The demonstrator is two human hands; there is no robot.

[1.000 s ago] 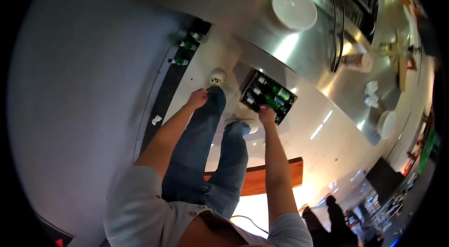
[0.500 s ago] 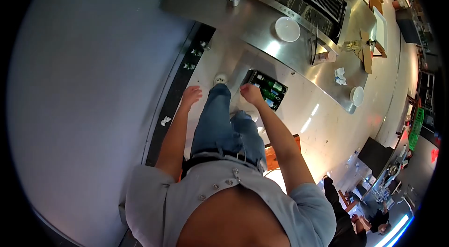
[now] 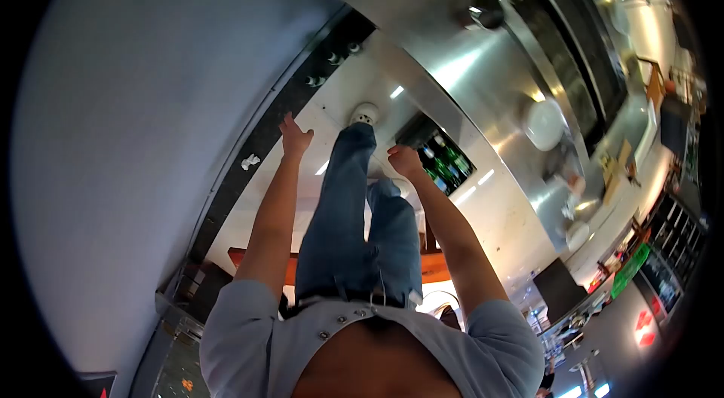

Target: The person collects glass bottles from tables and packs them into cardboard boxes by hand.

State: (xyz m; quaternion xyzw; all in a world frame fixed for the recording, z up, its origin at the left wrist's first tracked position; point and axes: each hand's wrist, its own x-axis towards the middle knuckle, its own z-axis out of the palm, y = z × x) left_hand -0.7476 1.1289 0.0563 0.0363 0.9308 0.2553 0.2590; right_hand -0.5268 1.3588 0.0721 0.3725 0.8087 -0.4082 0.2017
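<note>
My left hand (image 3: 296, 136) is held out over the floor with its fingers spread and nothing in it, near the dark ledge (image 3: 249, 127) along the wall. My right hand (image 3: 405, 159) has its fingers curled near the upper left side of a crate of green bottles (image 3: 446, 162) on the floor; what it holds, if anything, is too small to make out. Several bottles (image 3: 315, 81) lie at the far part of the ledge, and a crumpled white tissue (image 3: 250, 162) is on it nearer to me.
A steel counter (image 3: 483, 89) on the right bears a white bowl (image 3: 544, 125), a metal cup (image 3: 486, 11) and a grill (image 3: 577, 44). An orange-brown bench (image 3: 435, 267) is behind my legs. The grey wall (image 3: 151, 134) fills the left.
The view has turned, and the counter now appears farther right. My left hand has moved up toward the ledge with its fingers spread wider. My right hand has left the bottles it was over earlier.
</note>
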